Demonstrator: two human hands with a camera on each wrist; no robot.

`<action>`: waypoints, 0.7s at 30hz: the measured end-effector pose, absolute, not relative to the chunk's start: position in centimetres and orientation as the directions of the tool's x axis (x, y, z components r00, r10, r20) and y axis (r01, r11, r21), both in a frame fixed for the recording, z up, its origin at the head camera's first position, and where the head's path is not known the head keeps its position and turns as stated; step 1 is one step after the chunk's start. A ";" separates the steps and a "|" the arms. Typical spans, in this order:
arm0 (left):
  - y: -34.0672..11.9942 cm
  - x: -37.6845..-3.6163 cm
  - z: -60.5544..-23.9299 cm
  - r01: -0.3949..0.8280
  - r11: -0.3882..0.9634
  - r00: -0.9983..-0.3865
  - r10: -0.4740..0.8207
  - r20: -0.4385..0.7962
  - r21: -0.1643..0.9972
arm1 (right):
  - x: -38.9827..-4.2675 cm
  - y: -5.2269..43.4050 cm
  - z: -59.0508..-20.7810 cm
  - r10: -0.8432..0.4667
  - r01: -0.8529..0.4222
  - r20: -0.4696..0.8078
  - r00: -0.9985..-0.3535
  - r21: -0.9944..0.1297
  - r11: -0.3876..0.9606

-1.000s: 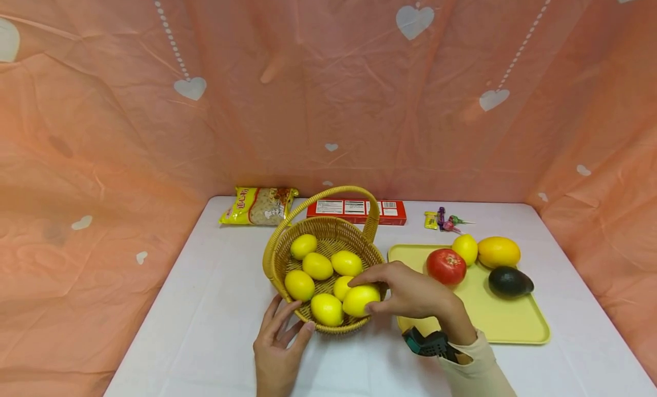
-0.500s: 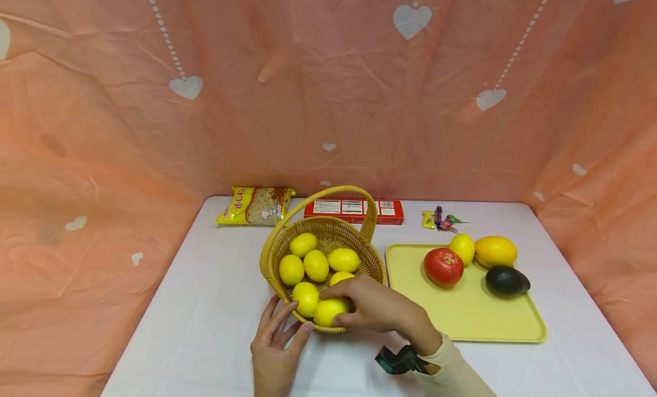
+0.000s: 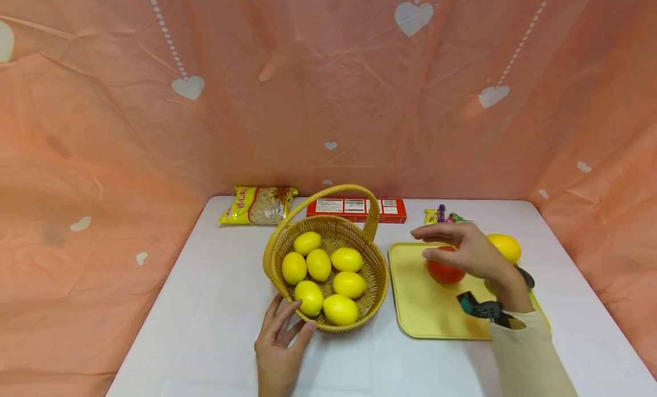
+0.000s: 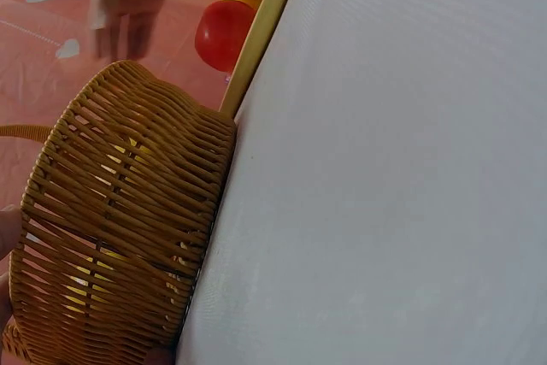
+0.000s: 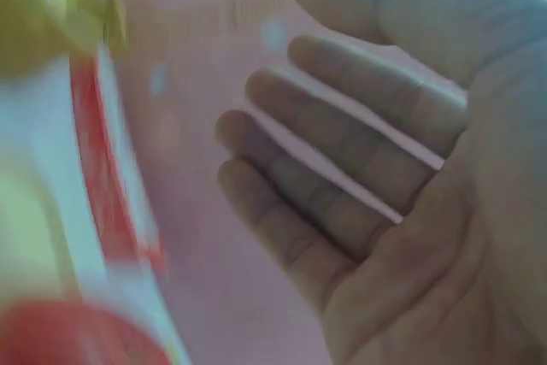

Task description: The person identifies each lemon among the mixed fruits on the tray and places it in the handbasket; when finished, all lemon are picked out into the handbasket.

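Note:
A woven basket [image 3: 377, 261] with a hoop handle holds several yellow lemons [image 3: 349, 284]. My left hand [image 3: 281, 335] rests with straight fingers against the basket's near left wall [image 4: 120, 237]. My right hand [image 3: 462, 246] hovers open and empty above the yellow tray [image 3: 416, 297], over a red tomato [image 3: 442, 272]; its palm [image 5: 410, 203] shows spread fingers holding nothing. Behind the hand lie a yellow mango [image 3: 505, 246] and a dark avocado [image 3: 526, 277], mostly hidden by my wrist.
Along the back of the white table [image 3: 205, 306] lie a yellow snack bag [image 3: 259, 205], a red box [image 3: 356, 209] and a few wrapped sweets [image 3: 441, 216]. Pink heart-print cloth walls close in the back and both sides.
My right hand let go of a lemon in the basket's front and swung right, up over the tray. The left hand stayed on the basket.

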State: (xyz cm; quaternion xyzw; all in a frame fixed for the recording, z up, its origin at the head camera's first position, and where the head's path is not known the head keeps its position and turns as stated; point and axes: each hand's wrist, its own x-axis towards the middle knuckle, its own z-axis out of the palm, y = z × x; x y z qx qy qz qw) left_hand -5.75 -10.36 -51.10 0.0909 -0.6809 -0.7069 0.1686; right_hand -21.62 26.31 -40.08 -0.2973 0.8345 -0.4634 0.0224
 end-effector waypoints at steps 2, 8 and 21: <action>-10.4 -5.8 -51.1 0.121 -0.017 -0.926 -0.361 0.107 0.993 | -22.8 29.0 -40.0 -0.476 -0.423 0.194 -0.858 -0.792 0.441; -10.4 -5.8 -51.0 0.132 -0.020 -0.932 -0.342 0.118 0.991 | -25.7 34.0 -40.4 -0.475 -0.393 0.102 -0.874 -0.723 0.568; -10.4 -5.7 -51.1 0.138 -0.017 -0.931 -0.344 0.124 0.990 | -27.4 34.8 -41.2 -0.523 -0.439 -0.105 -0.846 -0.420 0.794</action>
